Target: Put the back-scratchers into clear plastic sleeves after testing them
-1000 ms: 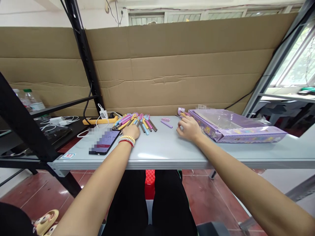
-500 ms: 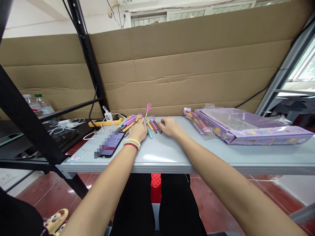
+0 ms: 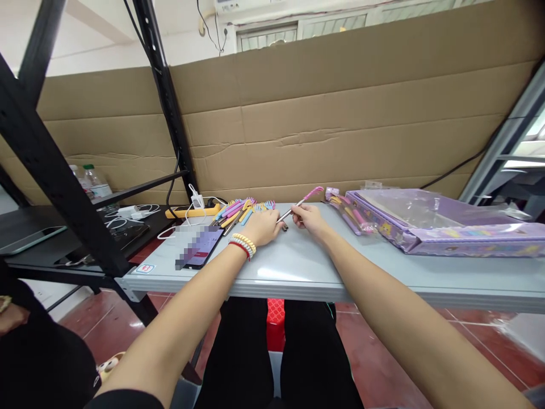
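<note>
A back scratcher with a pink claw-like end [image 3: 315,192] and a thin silver rod slants up to the right between my hands. My right hand [image 3: 308,219] is closed, pinching the rod with thumb and fingers. At the rod's lower end, my left hand [image 3: 264,228] is closed on it, its fingers partly hidden. Just behind and left of that hand lies a heap of similar back scratchers [image 3: 234,211] with yellow, pink, purple and blue parts. A few dark handle ends [image 3: 285,227] show on the table between my hands.
A phone [image 3: 202,250] lies left on the grey table [image 3: 293,267], near a yellow power strip [image 3: 179,212] with white cables. Right are a plastic-wrapped bundle [image 3: 351,216] and a purple box [image 3: 447,244]. Cardboard [image 3: 319,125] stands behind. Another person's hand [image 3: 12,315] shows far left.
The back scratcher has swung from nearly upright in my left hand to a slant toward the right. My right hand has taken hold of its rod. The view has shifted slightly.
</note>
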{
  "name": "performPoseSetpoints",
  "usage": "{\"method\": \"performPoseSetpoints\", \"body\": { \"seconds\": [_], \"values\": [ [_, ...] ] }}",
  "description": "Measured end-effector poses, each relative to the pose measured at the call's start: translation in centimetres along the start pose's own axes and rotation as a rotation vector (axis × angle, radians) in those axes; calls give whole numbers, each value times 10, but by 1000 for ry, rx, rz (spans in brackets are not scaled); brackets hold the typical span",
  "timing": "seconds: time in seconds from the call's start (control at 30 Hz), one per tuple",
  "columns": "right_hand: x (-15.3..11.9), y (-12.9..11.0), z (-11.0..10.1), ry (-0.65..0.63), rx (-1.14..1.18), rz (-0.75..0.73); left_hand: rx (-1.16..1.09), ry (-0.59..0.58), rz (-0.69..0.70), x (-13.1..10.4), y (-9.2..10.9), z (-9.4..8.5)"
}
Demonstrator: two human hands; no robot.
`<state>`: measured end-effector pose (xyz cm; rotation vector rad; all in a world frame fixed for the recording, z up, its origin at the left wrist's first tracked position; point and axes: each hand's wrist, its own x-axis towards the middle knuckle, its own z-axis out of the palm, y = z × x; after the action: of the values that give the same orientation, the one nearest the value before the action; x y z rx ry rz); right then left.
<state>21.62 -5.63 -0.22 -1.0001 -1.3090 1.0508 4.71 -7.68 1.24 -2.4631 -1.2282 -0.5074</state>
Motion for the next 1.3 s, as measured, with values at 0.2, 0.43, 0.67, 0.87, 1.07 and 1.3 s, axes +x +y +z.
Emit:
{"method": "performPoseSetpoints", "body": {
  "seconds": [0.2,0.43,0.67,0.87,1.07,1.3],
  "values": [
    [0,-4,1,98,48,37,-115,5,84,13,-14,-5],
    [0,-5,-2,48,78,42,-356,114,-18,5,-21,20],
    [0,-4,-7,-21,86,26,-468,108,-69,2,-22,23],
    [-4,-6,-6,-88,83,34,-492,61,-85,2,-27,26],
    [-3,-5,-7,-67,61,28,-509,50,-65,1,-26,27],
    [-4,-7,-7,-46,40,41,-519,50,-79,1,-24,25]
  ]
}}
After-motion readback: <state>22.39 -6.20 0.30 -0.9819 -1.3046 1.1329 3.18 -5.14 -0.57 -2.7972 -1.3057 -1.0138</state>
